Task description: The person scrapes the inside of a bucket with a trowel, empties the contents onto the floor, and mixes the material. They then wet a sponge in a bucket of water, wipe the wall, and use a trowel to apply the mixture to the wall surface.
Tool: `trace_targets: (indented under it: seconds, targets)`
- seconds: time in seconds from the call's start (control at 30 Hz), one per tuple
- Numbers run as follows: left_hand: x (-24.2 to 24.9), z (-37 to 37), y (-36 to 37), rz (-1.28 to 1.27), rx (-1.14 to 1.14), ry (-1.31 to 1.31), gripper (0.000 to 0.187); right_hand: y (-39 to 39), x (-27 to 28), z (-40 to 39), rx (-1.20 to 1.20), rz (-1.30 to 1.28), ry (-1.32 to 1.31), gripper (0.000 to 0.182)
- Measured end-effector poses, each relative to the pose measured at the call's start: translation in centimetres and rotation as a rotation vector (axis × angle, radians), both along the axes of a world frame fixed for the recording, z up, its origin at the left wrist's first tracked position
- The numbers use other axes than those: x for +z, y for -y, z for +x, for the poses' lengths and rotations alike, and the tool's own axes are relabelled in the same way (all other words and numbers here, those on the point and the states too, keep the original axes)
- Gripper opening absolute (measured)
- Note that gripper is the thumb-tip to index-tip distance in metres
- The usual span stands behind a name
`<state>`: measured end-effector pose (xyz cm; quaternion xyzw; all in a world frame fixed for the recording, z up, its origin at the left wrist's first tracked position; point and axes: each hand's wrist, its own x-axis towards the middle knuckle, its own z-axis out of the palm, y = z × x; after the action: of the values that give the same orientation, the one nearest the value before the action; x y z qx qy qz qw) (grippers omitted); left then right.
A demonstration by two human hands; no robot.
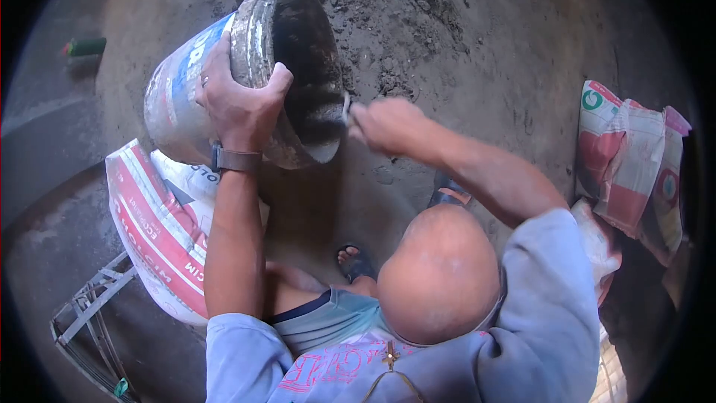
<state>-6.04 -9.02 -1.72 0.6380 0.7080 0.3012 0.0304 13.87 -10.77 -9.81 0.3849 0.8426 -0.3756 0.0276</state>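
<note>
My left hand (pixel 239 101) grips the rim of a dirty bucket (pixel 186 82) and holds it tilted, mouth toward me, above the ground. The bucket has a blue and white label, and grey mortar cakes its inside (pixel 309 82). A brown watch strap sits on my left wrist. My right hand (pixel 384 125) is closed on a small metal tool (pixel 346 107) whose tip touches the bucket's lower rim. Most of the tool is hidden in my fist.
A white and red cement bag (pixel 153 231) lies under the bucket at left. More bags (pixel 634 157) are stacked at right. A grey metal frame (pixel 89 313) lies lower left. My sandalled feet (pixel 354 260) stand on dusty ground with mortar patches (pixel 418 22).
</note>
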Motion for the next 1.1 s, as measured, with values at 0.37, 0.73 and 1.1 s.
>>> trace_targets:
  seconds: [0.37, 0.73, 1.1]
  targets:
    - [0.2, 0.2, 0.7, 0.019, -0.004, -0.002, 0.067, -0.9, -4.5, 1.8, -0.076, 0.045, 0.134, 0.027]
    - [-0.1, -0.2, -0.2, 0.041, -0.015, -0.004, 0.067, -4.4, -5.5, -1.5, -0.05, 0.174, 0.092, 0.022]
    - [0.2, -0.2, -0.5, -0.016, -0.045, 0.046, 0.068, -9.8, -2.9, -4.7, -0.216, 0.269, -0.07, 0.026]
